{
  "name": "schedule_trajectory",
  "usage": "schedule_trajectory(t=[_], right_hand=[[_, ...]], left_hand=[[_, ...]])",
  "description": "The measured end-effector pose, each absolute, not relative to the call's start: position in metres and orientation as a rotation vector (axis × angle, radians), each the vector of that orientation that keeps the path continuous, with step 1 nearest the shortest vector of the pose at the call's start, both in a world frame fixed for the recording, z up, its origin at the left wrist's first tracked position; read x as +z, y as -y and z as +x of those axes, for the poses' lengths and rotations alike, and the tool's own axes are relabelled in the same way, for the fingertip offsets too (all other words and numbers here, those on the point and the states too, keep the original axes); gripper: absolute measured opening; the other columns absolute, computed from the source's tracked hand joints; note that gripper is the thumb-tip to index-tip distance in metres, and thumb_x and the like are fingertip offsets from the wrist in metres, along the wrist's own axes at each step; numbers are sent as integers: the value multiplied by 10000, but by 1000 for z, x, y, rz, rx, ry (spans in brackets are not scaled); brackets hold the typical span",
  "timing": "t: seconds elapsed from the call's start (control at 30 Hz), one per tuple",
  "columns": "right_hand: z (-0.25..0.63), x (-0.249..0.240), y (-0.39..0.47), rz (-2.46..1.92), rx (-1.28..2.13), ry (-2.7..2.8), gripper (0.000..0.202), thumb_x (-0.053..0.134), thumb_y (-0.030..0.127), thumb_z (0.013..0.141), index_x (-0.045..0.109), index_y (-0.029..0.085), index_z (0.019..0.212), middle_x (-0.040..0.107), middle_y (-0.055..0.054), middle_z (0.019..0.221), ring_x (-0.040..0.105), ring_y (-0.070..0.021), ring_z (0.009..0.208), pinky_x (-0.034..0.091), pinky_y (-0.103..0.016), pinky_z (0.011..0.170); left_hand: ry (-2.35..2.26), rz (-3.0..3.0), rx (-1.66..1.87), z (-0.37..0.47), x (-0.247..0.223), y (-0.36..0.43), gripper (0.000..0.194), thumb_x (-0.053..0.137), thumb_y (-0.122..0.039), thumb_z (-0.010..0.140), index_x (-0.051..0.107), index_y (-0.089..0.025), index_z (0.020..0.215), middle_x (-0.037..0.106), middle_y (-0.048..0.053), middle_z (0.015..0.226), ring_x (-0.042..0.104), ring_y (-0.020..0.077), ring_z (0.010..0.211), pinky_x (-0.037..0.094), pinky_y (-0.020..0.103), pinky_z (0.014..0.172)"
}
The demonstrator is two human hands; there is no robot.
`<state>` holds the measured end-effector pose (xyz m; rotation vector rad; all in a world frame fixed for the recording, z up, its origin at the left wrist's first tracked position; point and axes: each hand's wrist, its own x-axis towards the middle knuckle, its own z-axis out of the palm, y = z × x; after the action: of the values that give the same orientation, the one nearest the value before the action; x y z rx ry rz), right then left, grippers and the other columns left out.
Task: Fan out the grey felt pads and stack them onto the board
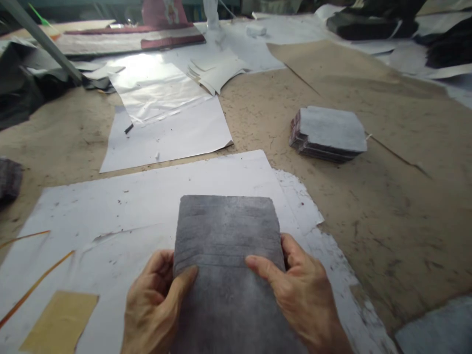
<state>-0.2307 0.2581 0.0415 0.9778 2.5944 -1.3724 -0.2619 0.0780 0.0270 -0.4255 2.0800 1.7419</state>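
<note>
A grey rectangular piece of stiff, leather-like material point(226, 231) lies in front of me on a large white sheet of paper point(121, 211). My left hand point(155, 302) grips its left edge, thumb lying across the top face. My right hand point(302, 295) grips the right edge, thumb also pressed on top. The near end of the piece runs out of the bottom of the view between my wrists.
A stack of similar grey pieces point(328, 133) sits on the brown worktable point(387, 196) to the right. Further back lie white paper point(173, 132), a shiny plastic sheet point(155, 91) and a fan of white cards point(216, 71). A tan card scrap point(61, 322) lies at lower left.
</note>
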Motion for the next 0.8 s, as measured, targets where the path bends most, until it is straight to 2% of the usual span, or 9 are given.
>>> schedule_trajectory(t=[0.1,0.17,0.3,0.4,0.5,0.57,0.63,0.73,0.8], right_hand=[[-223,28,-251,950,-1072,-2823,314,587,368,669,583,132,876,613,-34,557,577,-202,523,444,-287,510],[-219,17,-249,888,-994,-2899,373,584,366,696,571,109,966,637,-55,594,594,-212,537,462,-300,523],[-212,9,-250,764,-1055,-2996,385,550,388,770,553,100,1026,671,-84,722,626,-203,596,503,-294,544],[-205,20,-253,735,-821,-3312,453,477,422,833,534,52,1089,656,-160,895,637,-243,787,531,-343,666],[-201,35,-252,578,-527,-3543,544,390,431,882,443,19,1233,549,-224,1167,523,-297,1092,474,-413,865],[-199,38,-249,409,-477,-3570,583,373,412,895,323,31,1333,398,-216,1340,350,-306,1259,378,-448,981],[-196,32,-245,147,-464,-3555,616,382,410,893,240,61,1380,291,-182,1417,205,-299,1328,282,-482,1044],[-190,16,-238,-331,-409,-3357,578,381,450,889,303,126,1361,335,-114,1411,213,-274,1329,251,-499,1055],[-186,11,-235,-347,-399,-3294,609,368,495,881,338,96,1340,366,-133,1389,249,-282,1315,259,-508,1047]], left_hand=[[-2421,-404,1338,-251,24,-78,226,619,-378,677,540,-207,802,646,7,732,603,198,671,456,276,581],[-2547,-380,1142,-249,21,-78,219,593,-382,697,545,-217,831,643,4,716,602,204,668,446,285,585],[-2495,-316,1259,-252,20,-77,311,544,-444,752,533,-208,955,655,43,846,614,221,762,475,316,654],[-2641,-294,1174,-250,22,-76,416,493,-491,781,509,-184,1062,629,94,962,600,256,860,487,377,719],[-3053,-79,946,-243,20,-76,547,453,-457,811,411,-124,1242,518,172,1194,506,309,1081,436,458,870],[-3212,246,758,-236,13,-75,608,411,-394,846,266,-102,1359,375,187,1356,355,309,1246,318,477,1004],[-3206,553,560,-227,2,-71,644,379,-360,871,130,-108,1409,257,169,1439,222,285,1324,195,464,1075],[-3103,727,423,-216,-11,-59,655,340,-365,891,57,-98,1417,193,155,1467,161,261,1346,138,439,1099],[-3079,698,443,-213,-15,-51,653,317,-368,898,36,-86,1416,166,152,1475,152,252,1349,137,428,1103]])
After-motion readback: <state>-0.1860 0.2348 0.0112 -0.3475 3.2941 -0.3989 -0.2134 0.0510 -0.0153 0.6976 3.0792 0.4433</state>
